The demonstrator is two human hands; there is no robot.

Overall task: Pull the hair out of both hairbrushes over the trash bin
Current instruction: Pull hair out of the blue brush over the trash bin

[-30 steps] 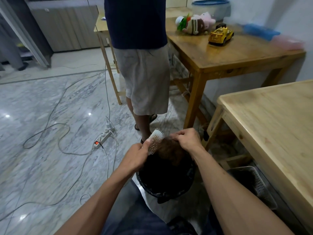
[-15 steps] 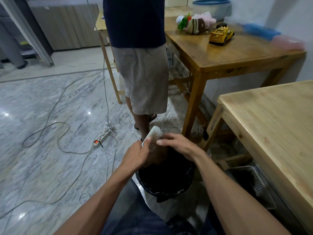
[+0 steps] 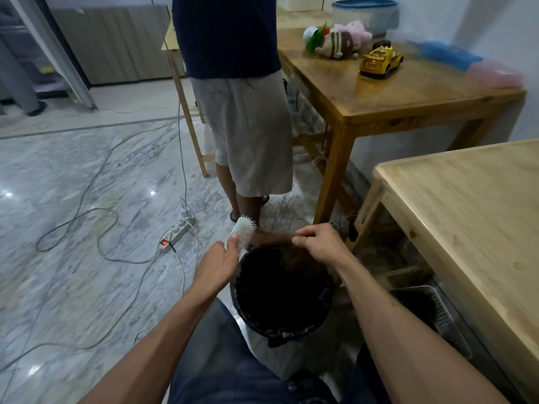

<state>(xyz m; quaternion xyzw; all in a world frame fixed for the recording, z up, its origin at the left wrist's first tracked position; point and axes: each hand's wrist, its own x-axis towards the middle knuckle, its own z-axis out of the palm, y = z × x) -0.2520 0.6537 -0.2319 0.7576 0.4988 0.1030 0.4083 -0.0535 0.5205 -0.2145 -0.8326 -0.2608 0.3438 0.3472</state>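
Note:
My left hand [image 3: 217, 265] grips a white hairbrush [image 3: 242, 232] by its lower part, bristles facing right, at the far left rim of the trash bin [image 3: 248, 316]. The bin is round, lined with a black bag, and stands on the floor between my knees. My right hand [image 3: 320, 243] is over the bin's far rim with its fingers pinched on a strand of brown hair [image 3: 272, 237] that stretches from the brush bristles. A clump of brown hair [image 3: 297, 259] lies inside the bin. Only one hairbrush is in view.
A person in grey shorts [image 3: 250, 135] stands just beyond the bin. A power strip [image 3: 176, 234] and cables lie on the marble floor to the left. Wooden tables stand at right [image 3: 466, 217] and far right [image 3: 393, 91], the latter with toys. A plastic basket [image 3: 437, 313] sits under the near table.
My right hand went to the brush bristles and has now pulled away to the right, drawing hair out. The brush has stayed over the bin's left rim.

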